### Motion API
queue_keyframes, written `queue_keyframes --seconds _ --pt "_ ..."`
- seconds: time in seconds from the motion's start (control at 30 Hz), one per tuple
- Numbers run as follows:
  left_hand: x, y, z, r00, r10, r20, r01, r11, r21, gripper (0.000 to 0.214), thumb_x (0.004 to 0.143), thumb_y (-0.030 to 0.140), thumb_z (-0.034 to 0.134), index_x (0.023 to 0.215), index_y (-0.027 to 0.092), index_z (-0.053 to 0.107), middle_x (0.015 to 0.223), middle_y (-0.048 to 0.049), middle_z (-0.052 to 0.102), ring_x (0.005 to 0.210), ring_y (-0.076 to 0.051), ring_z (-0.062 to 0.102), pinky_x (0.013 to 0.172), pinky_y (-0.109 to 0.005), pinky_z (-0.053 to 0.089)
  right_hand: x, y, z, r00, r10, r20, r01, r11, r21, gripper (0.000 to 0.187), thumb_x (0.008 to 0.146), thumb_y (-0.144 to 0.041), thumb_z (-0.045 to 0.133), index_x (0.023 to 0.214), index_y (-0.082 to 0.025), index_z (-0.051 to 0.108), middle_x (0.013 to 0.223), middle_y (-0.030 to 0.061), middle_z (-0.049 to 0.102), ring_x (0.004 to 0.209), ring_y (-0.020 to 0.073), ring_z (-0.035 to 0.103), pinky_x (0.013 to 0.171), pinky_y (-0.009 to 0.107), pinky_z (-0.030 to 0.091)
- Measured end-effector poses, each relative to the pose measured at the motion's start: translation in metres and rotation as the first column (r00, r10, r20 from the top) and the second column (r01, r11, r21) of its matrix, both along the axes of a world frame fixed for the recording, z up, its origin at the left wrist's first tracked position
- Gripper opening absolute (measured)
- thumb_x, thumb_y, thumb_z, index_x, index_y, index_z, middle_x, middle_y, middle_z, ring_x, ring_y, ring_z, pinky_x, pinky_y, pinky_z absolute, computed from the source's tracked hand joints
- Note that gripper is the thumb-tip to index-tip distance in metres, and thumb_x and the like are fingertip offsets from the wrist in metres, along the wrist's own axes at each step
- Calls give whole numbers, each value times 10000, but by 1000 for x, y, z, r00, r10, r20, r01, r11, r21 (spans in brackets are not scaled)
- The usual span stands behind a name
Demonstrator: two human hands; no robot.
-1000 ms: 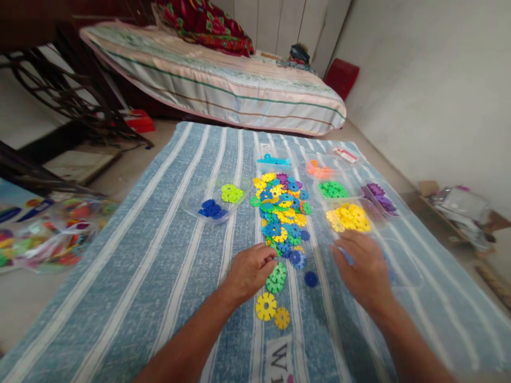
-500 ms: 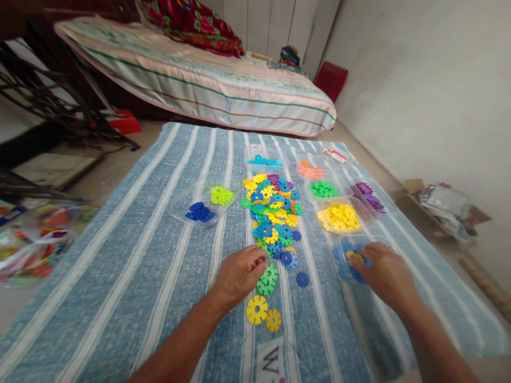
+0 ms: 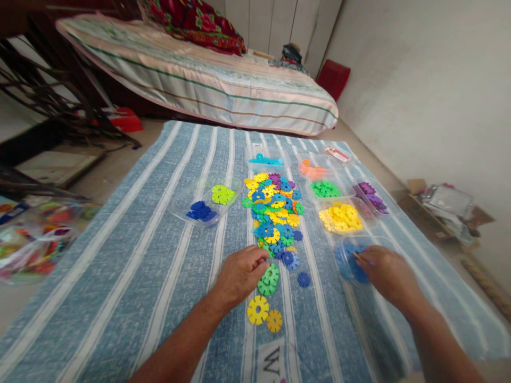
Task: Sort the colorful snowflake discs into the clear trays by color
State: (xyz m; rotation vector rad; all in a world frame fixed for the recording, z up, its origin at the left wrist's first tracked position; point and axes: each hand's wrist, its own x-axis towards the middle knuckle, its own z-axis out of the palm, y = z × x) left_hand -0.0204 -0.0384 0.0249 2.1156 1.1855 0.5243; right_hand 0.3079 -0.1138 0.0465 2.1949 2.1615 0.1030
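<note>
My right hand (image 3: 389, 272) pinches a small yellow notched disc (image 3: 356, 256), turned nearly edge-on, over a clear box of blue discs (image 3: 346, 260). Fingers closed, my left hand (image 3: 240, 272) rests at the near end of a mixed pile of notched discs (image 3: 275, 213); what its fingertips may hold is hidden. Just in front of its fingers lie overlapping green discs (image 3: 268, 282). Closer to me are a large yellow disc (image 3: 252, 314) and a smaller orange-yellow disc (image 3: 274, 329). One dark blue disc (image 3: 304, 280) sits apart to the right.
Around the pile stand clear boxes of yellow discs (image 3: 342, 218), green discs (image 3: 325, 189), orange discs (image 3: 312, 169), purple discs (image 3: 371, 197) and light blue discs (image 3: 265, 160). At left, another holds dark blue (image 3: 202, 211) and lime discs (image 3: 222, 194). A bed (image 3: 207, 80) stands beyond.
The yellow disc in my right hand has tilted from face-on to nearly edge-on, and that hand has shifted slightly right. My left hand stays in place.
</note>
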Motion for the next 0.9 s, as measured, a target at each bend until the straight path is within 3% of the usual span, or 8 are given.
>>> queue_keyframes --seconds 0.1,0.2,0.3,0.4,0.63,0.8,0.9 --pt "0 -1 1 1000 9 -4 -9 1000 -3 143 778 219 475 766 193 615 685 16 556 679 -115 518 612 -207 374 0 -1 9 1000 -16 17 16 1000 23 349 872 -317 391 644 -223 638 703 42 649 690 195 604 662 317 428" --pt "0 -1 2 1000 8 -4 -8 1000 -9 140 775 211 474 758 194 612 692 16 557 689 -115 517 615 -204 373 -1 5 24 999 -36 31 31 988 152 352 876 -338 382 683 -216 650 740 48 670 705 207 614 680 335 444" --pt "0 0 0 1000 -1 -9 1 1000 -4 138 776 213 475 747 194 609 699 13 558 695 -117 518 616 -205 372 0 17 36 994 -107 34 86 918 387 348 870 -378 398 828 -182 682 878 84 691 807 240 627 759 373 459" --pt "0 0 -1 1000 -7 -9 7 1000 3 130 775 223 484 753 198 610 704 14 563 689 -116 519 614 -206 370 -2 26 42 989 -147 5 124 849 514 363 858 -419 431 904 -162 683 916 103 692 853 261 628 793 398 467" --pt "1 -1 -2 1000 3 -1 -3 1000 -30 116 761 222 503 730 195 611 675 22 541 660 -111 502 583 -204 353 -45 12 34 974 155 -164 -47 849 527 272 867 -356 463 806 -185 666 827 70 690 777 205 641 768 360 515" --pt "1 -2 -3 1000 -6 7 7 999 -47 93 754 213 518 749 194 610 681 26 542 657 -107 497 587 -201 355 -105 -10 21 834 460 -306 -258 814 520 123 841 -225 538 862 -195 655 869 58 679 866 181 633 820 354 527" --pt "1 -2 -4 1000 -10 8 10 999 -38 94 758 217 521 766 196 613 687 25 543 661 -107 497 590 -201 357 -139 -22 11 749 539 -386 -363 821 441 120 831 -193 539 896 -192 639 937 70 665 956 197 610 843 370 525"
